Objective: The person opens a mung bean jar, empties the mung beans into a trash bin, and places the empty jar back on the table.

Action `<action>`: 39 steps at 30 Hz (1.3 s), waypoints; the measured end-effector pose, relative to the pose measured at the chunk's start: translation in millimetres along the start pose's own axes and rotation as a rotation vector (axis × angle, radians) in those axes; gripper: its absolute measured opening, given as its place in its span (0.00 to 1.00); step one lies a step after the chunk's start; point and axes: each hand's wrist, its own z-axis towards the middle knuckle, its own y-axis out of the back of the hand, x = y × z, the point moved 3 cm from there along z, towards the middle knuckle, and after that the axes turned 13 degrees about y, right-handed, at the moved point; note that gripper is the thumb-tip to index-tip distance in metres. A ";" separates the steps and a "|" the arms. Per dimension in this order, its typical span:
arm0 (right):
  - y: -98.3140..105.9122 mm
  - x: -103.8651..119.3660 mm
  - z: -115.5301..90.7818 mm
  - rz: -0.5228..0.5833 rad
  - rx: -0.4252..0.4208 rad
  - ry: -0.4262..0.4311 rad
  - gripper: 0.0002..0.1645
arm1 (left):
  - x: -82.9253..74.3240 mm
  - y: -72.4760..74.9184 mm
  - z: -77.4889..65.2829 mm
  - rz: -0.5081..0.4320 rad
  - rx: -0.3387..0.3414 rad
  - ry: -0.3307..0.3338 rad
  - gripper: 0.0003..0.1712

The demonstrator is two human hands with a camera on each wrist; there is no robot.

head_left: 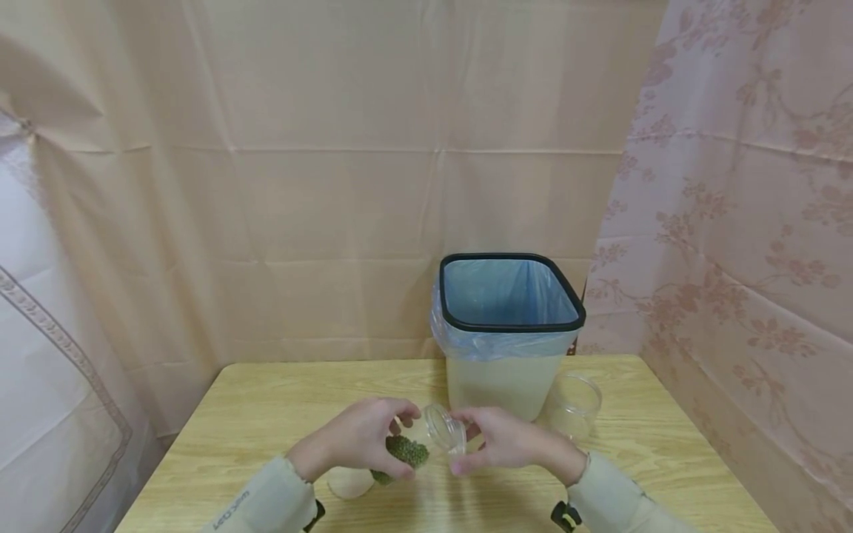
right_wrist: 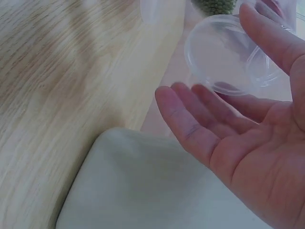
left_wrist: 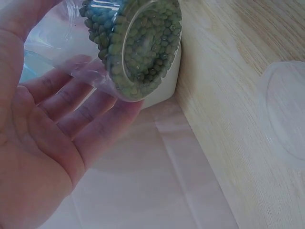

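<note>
My left hand grips a clear plastic jar of small green beans, tipped over on its side with the beans gathered at its bottom end. Its thumb and fingers wrap the jar's wall. From the other side my right hand holds a clear, round plastic container between thumb and fingers. That container has no beans in it, and its rim faces the bean jar close by. Below my left wrist a translucent round lid lies flat on the table.
A cream bin with a black rim and a blue liner bag stands at the back of the wooden table, just beyond my hands. Another clear jar stands beside its right side. Curtains hang behind and along both sides.
</note>
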 end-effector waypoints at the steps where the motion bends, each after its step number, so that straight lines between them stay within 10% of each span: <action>1: -0.3 -1.4 -0.4 -0.021 0.000 0.014 0.42 | -0.1 -0.1 0.0 0.002 -0.001 -0.002 0.42; 39: -40.3 -60.6 -9.3 -0.056 0.036 -0.043 0.36 | 0.5 -3.9 -0.3 -0.019 0.035 -0.001 0.40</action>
